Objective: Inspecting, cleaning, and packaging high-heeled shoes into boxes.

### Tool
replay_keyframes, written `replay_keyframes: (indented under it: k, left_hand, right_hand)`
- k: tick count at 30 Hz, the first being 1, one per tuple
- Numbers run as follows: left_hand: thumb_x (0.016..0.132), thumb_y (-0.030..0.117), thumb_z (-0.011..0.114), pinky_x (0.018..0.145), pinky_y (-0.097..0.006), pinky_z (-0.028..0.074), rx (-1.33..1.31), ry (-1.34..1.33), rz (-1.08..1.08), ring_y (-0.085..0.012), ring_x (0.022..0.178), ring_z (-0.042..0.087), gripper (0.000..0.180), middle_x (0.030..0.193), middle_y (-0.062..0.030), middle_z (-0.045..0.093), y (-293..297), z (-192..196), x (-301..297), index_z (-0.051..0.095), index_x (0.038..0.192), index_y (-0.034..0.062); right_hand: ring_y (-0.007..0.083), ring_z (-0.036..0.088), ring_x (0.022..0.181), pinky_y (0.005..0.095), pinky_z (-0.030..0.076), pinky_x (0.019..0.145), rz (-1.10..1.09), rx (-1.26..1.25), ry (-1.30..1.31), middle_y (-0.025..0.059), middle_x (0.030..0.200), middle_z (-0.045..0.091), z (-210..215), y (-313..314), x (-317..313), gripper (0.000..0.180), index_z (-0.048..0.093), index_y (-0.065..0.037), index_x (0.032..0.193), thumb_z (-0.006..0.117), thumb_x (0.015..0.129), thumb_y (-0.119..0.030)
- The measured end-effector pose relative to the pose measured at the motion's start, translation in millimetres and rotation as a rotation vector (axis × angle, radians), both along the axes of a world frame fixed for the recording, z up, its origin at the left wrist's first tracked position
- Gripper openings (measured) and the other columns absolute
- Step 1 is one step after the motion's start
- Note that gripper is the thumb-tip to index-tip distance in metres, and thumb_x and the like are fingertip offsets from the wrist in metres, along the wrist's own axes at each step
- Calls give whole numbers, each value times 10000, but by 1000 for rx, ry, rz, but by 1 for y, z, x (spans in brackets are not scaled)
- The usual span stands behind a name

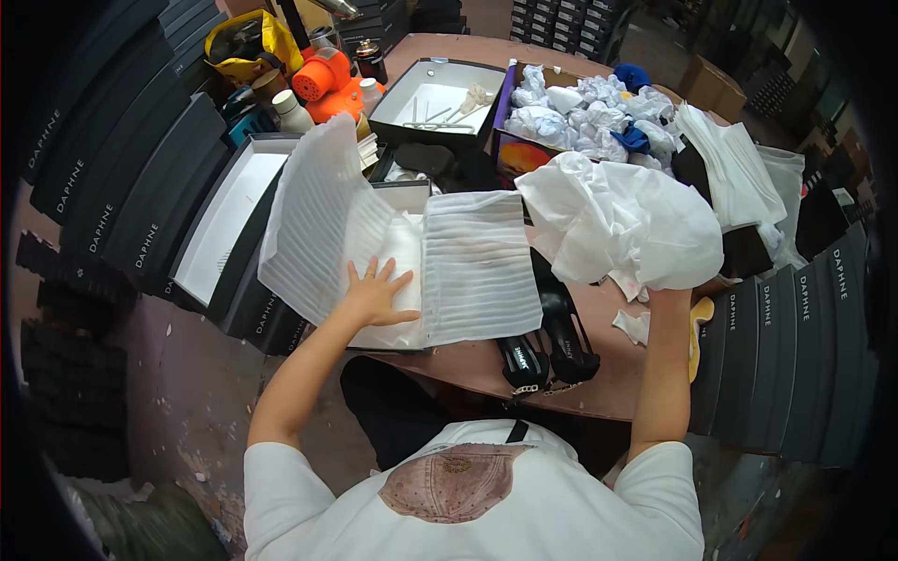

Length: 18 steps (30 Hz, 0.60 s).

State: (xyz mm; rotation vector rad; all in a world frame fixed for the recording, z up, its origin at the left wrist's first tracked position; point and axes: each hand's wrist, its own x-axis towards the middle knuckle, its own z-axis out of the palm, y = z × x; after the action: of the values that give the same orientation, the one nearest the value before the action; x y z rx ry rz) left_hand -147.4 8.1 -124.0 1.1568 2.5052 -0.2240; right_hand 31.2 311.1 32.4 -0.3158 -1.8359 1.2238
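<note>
Left hand (379, 297) lies flat, fingers spread, pressing the white foam wrap (412, 257) in its box. Right hand (666, 288) seems to clutch crumpled tissue paper (622, 224) from beneath, its fingers hidden. Both look light, soft and easily torn, best gripped in loose bunches.

White ribbed foam sheets (468, 266) lie spread open at frame centre, while a crumpled white tissue wad (622, 224) is lifted at right.

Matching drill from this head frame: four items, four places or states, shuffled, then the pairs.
Things:
1. left hand
2. right hand
3. black shoes
4. open box with crumpled paper balls

Places or states:
A. at the table's near edge
B. under a bunch of white tissue paper, fingers hidden
C. far side of the table
D. flat on ribbed white foam sheet

Pairs: 1-D, 2-B, 3-A, 4-C
</note>
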Motion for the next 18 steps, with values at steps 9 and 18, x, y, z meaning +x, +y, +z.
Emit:
replay_keyframes:
  k: [9,18]
  left_hand:
    - [856,377,550,960,-511,374,937,111,287,-354,1202,454,613,1332,-218,419,-2,3,-49,411,1330,14]
    - [882,281,546,1044,-515,276,509,529,64,-386,1270,382,450,1227,-191,541,-51,22,-26,516,1275,64]
  right_hand:
    - [341,625,803,414,475,727,424,532,-180,177,863,638,-21,-148,-118,719,440,-37,1244,774,620,-164]
    - [414,478,1097,568,355,979,530,1137,-985,197,1150,543,-166,-206,-167,519,561,10,1170,690,719,-212]
